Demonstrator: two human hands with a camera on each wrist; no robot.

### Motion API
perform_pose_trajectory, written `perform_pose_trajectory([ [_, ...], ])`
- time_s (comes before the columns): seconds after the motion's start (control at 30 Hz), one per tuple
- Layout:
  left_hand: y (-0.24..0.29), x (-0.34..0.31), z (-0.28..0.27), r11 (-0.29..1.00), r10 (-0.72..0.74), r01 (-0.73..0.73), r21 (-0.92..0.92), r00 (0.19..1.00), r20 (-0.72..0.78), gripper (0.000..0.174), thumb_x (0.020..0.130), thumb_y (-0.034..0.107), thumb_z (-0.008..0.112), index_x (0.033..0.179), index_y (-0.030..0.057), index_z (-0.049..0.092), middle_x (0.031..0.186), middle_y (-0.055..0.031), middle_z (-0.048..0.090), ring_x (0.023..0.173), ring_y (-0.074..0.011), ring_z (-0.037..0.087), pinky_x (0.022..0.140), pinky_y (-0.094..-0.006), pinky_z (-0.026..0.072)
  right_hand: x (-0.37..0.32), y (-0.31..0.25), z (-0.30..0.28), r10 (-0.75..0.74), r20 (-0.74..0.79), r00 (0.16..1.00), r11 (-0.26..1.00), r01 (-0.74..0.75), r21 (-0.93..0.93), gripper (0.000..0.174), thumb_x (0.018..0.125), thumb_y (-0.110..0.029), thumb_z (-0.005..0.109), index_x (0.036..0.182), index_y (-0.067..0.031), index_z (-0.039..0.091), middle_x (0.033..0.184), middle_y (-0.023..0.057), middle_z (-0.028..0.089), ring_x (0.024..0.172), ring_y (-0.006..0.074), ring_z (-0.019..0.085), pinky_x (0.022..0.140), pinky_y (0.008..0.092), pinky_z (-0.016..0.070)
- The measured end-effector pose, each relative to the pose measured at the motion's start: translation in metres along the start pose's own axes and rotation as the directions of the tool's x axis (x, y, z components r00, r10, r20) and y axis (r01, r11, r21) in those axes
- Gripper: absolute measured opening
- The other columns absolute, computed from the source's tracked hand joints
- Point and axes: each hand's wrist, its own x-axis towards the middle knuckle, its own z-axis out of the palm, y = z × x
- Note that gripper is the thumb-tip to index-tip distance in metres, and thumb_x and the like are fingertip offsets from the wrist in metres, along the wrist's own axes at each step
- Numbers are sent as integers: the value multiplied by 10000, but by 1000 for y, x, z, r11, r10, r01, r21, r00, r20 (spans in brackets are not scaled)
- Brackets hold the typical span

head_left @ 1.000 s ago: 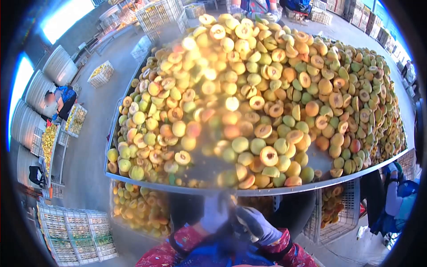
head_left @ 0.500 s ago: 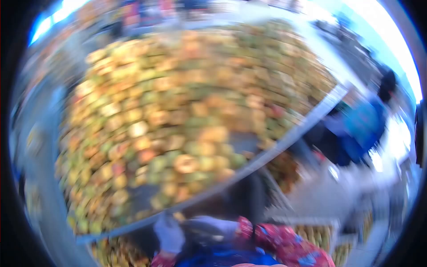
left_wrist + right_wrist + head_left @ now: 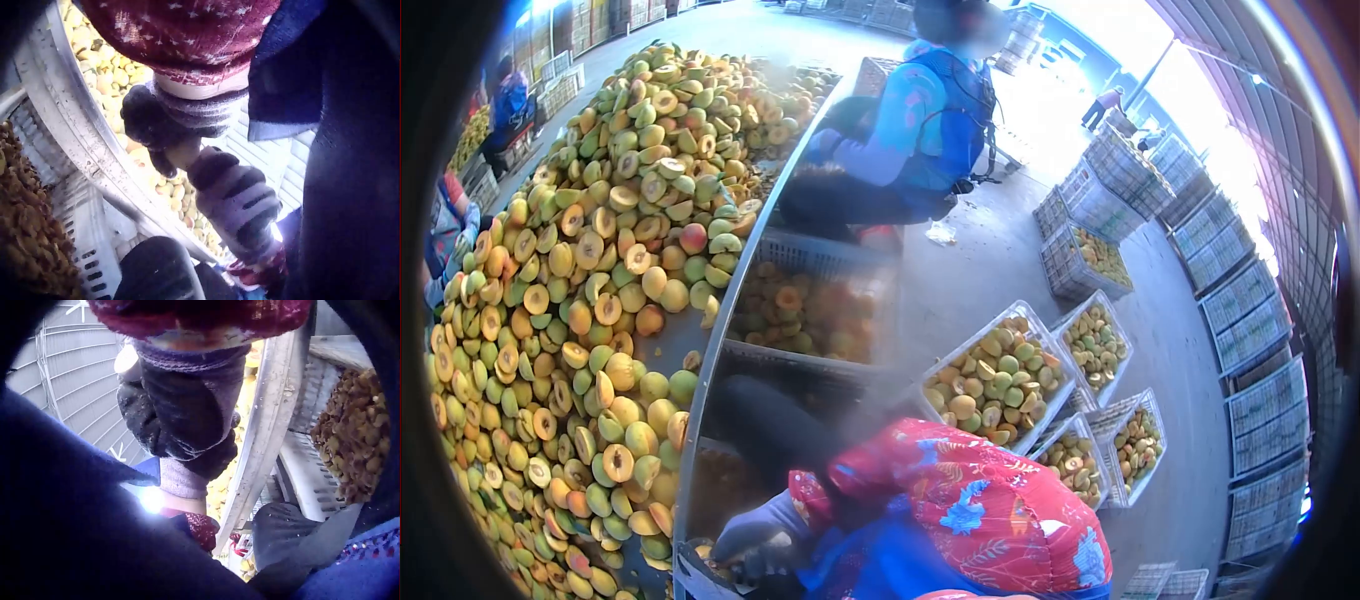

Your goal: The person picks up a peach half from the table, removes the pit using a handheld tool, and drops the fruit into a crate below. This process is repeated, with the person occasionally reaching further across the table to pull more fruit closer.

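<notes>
Both hands wear pale gloves with dark coated palms and meet at the metal table's rim (image 3: 715,350). In the left wrist view my left hand (image 3: 181,115) grips a pale yellow peach (image 3: 184,154), its dark fingers curled about the fruit. The right hand (image 3: 239,203) closes on it from the opposite side, fingers bent. From the right wrist, the back of that hand covers the fruit. In the head view the right hand (image 3: 755,540) shows low at the rim, while the left is mostly hidden. Halved peaches (image 3: 600,300), many with brown pit hollows, heap the table.
Below the rim stand crates, one holding brown pits (image 3: 353,431). Filled fruit crates (image 3: 1000,380) sit on the floor to the right. A seated person in blue (image 3: 910,130) works farther along the rim. Stacked crates (image 3: 1250,330) line the right side.
The head view has swung far to the right, so the table now lies at left and the floor crates show. The hands stay together by the rim, lower in view.
</notes>
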Motion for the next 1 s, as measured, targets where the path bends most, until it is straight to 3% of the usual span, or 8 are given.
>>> perform_pose_trajectory([
  [0.17, 7, -8, 5, 930, 202, -219, 295, 975, 87, 313, 994, 305, 498, 993, 17, 621, 917, -175, 661, 801, -320, 625, 701, -417, 507, -9, 7, -1, -4, 10, 1000, 1000, 4, 5, 321, 1022, -353, 445, 929, -96, 614, 580, 1, 540, 402, 85, 484, 345, 213, 397],
  [0.47, 0, -5, 0, 571, 344, -442, 692, 894, 287, 303, 947, 302, 575, 1056, 22, 608, 970, -183, 658, 848, -334, 628, 730, -424, 507, -13, 19, -2, 55, 45, 997, 992, -60, 114, 304, 1011, -364, 459, 895, -133, 620, 544, -14, 500, 375, 80, 439, 332, 230, 381],
  [0.53, -2, -6, 0, 502, 353, -455, 735, 884, 306, 309, 936, 301, 592, 1070, 23, 606, 981, -184, 657, 858, -337, 629, 736, -426, 507, -10, 32, 10, -281, -302, 911, 917, 162, -365, 302, 1002, -365, 460, 870, -138, 608, 541, -18, 483, 371, 84, 412, 328, 256, 375],
  [0.57, -5, -8, -4, 478, 355, -460, 748, 880, 314, 314, 931, 301, 601, 1077, 23, 604, 987, -185, 657, 863, -339, 629, 739, -427, 506, 1, 29, -15, -376, -360, 854, 815, 120, -566, 293, 1001, -358, 455, 856, -147, 599, 540, -24, 465, 372, 86, 404, 343, 256, 379],
  [0.6, -6, -9, -3, 458, 360, -459, 761, 879, 314, 319, 926, 301, 609, 1084, 24, 603, 993, -186, 657, 868, -340, 629, 742, -427, 506, -3, 31, -8, -317, -343, 884, 854, 109, -509, 301, 1002, -362, 457, 861, -138, 600, 544, -22, 469, 375, 86, 408, 351, 254, 383],
  [0.7, -7, -18, 7, 567, 434, -451, 689, 875, 215, 305, 927, 298, 603, 1070, 29, 610, 972, -174, 655, 855, -325, 623, 737, -424, 502, -18, 38, 16, -152, -252, 956, 944, 65, -325, 323, 1003, -377, 462, 869, -119, 602, 549, -19, 480, 379, 84, 416, 365, 247, 390],
  [0.87, -4, -33, 24, 854, 499, -451, 258, 850, -168, 301, 986, 288, 486, 930, 47, 658, 809, -103, 649, 736, -233, 590, 677, -397, 482, -22, 39, 0, 0, -120, 993, 993, -14, -114, 349, 1000, -406, 462, 858, -118, 601, 543, -27, 491, 367, 70, 425, 354, 226, 385],
  [1.0, -37, -25, 23, 896, 392, -321, 306, 896, -209, 329, 1001, 310, 483, 938, 25, 634, 844, -118, 642, 711, -218, 575, 624, -377, 465, -21, 40, -8, 80, -103, 991, 996, -83, -23, 371, 998, -428, 462, 849, -118, 601, 537, -34, 500, 357, 59, 433, 345, 208, 381],
])
